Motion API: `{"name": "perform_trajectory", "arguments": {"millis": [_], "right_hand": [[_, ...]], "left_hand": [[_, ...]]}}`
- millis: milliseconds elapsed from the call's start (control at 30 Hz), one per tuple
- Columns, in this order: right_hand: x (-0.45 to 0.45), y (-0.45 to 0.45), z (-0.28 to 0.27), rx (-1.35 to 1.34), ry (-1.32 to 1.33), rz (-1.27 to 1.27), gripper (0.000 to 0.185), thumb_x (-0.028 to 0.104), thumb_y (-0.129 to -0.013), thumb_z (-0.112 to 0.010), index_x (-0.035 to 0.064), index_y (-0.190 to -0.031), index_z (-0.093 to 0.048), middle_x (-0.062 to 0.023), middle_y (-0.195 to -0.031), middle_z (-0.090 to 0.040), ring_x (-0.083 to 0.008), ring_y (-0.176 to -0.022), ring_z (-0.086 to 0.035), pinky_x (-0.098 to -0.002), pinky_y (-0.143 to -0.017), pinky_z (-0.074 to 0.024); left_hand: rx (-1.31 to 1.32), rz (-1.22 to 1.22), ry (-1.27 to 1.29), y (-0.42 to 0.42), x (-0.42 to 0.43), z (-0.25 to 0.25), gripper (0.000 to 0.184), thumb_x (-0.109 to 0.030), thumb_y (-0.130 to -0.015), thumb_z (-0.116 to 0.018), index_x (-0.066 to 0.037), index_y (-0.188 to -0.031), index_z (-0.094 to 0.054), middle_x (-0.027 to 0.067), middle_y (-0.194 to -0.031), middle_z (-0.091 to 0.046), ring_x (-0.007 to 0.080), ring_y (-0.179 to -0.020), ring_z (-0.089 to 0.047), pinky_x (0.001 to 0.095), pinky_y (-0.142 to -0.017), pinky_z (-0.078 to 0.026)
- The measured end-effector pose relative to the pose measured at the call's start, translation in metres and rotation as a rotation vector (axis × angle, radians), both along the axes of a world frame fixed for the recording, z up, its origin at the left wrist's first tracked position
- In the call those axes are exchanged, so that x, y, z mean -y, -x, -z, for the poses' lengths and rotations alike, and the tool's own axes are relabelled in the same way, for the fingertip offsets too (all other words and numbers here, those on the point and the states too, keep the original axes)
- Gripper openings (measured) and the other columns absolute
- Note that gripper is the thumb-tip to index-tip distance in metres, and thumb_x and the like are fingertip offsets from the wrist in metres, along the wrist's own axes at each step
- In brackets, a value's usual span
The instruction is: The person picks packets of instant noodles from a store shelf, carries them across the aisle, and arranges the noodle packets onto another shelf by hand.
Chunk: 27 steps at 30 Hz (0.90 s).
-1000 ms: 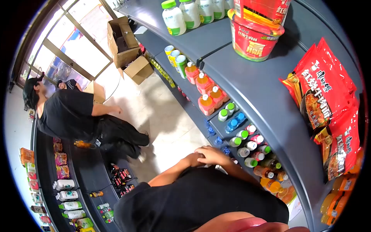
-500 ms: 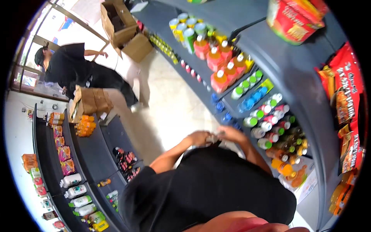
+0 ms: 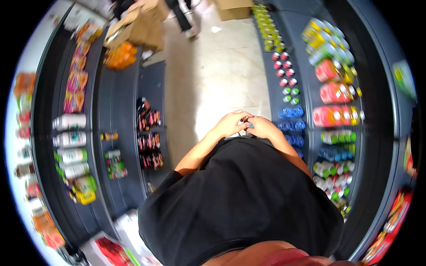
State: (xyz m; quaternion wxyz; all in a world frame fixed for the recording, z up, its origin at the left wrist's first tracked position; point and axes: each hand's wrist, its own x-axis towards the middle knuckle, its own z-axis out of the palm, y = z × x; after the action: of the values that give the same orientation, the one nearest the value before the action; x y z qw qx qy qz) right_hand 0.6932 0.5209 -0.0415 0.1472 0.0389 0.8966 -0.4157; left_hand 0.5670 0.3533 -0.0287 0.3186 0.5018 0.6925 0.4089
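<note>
Since the earlier frame the view has swung round to look straight down the aisle, and the other person (image 3: 182,20) has slid to the top edge, cut down to dark trouser legs and shoes. The small pale thing (image 3: 250,125) sits between the two hands just above the middle of the view, too small and covered to name. The left hand (image 3: 230,123) and right hand (image 3: 263,128) meet around it with fingers bent and touching; which one grips it, I cannot tell. Close below, toward six o'clock, a loose black cloth shirt (image 3: 239,190) blocks the near floor and overlaps the right-hand shelving. Toward twelve, the smooth, pale tiled floor (image 3: 226,66) carries a bright sheen and runs up to a brown cardboard box (image 3: 233,9). At eleven, creased cartons (image 3: 140,29) with bent flaps stand behind rounded orange bottles (image 3: 120,56). At nine, the smooth dark shelving (image 3: 120,88) holds white cylindrical bottles (image 3: 71,139) and, further up, crinkly pink and orange packets (image 3: 76,88). At one o'clock, yellow-green cans (image 3: 267,26) form neat rows; at two, squat pink bottles (image 3: 335,93) lean close together. Low at four, glossy red packs (image 3: 399,210) are blurred at the edge.
</note>
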Motion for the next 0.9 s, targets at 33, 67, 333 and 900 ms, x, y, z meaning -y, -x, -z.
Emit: {"name": "perform_trajectory", "arguments": {"millis": [33, 67, 333, 900], "right_hand": [[0.011, 0.017, -0.004, 0.034, 0.012, -0.052, 0.037, 0.022, -0.085, -0.070, 0.0014, -0.116, -0.068, -0.0237, -0.113, -0.071, -0.0414, -0.107, -0.067, -0.0472, -0.093, -0.0527], [0.018, 0.034, -0.009, 0.063, 0.023, -0.098, 0.037, 0.023, -0.085, -0.070, 0.0012, -0.115, -0.068, -0.0238, -0.112, -0.071, -0.0421, -0.106, -0.067, -0.0475, -0.093, -0.0530], [0.043, 0.173, 0.030, 0.146, 0.105, -0.432, 0.048, 0.029, -0.088, -0.075, 0.0023, -0.127, -0.065, -0.0257, -0.116, -0.071, -0.0419, -0.109, -0.068, -0.0464, -0.095, -0.0536], [0.126, 0.662, 0.009, -0.106, 0.226, -0.619, 0.045, 0.026, -0.089, -0.075, 0.0081, -0.129, -0.065, -0.0186, -0.106, -0.074, -0.0285, -0.092, -0.070, -0.0393, -0.086, -0.0555]], "left_hand": [[-0.014, -0.048, 0.011, 0.009, 0.013, 0.004, 0.032, -0.014, -0.093, -0.066, -0.006, -0.124, -0.068, 0.0125, -0.103, -0.070, 0.0285, -0.097, -0.068, 0.0400, -0.088, -0.055], [-0.044, -0.080, 0.004, 0.017, 0.024, 0.004, 0.030, -0.017, -0.094, -0.066, -0.007, -0.123, -0.068, 0.0123, -0.101, -0.069, 0.0289, -0.094, -0.067, 0.0400, -0.085, -0.055], [0.077, -0.469, 0.021, 0.107, 0.109, 0.032, 0.035, -0.020, -0.094, -0.068, -0.008, -0.127, -0.067, 0.0149, -0.103, -0.073, 0.0280, -0.092, -0.070, 0.0394, -0.085, -0.056], [-0.297, -0.974, 0.068, 0.417, 0.190, -0.086, 0.029, -0.017, -0.095, -0.065, -0.008, -0.123, -0.067, 0.0119, -0.106, -0.072, 0.0300, -0.100, -0.070, 0.0418, -0.089, -0.055]]}}
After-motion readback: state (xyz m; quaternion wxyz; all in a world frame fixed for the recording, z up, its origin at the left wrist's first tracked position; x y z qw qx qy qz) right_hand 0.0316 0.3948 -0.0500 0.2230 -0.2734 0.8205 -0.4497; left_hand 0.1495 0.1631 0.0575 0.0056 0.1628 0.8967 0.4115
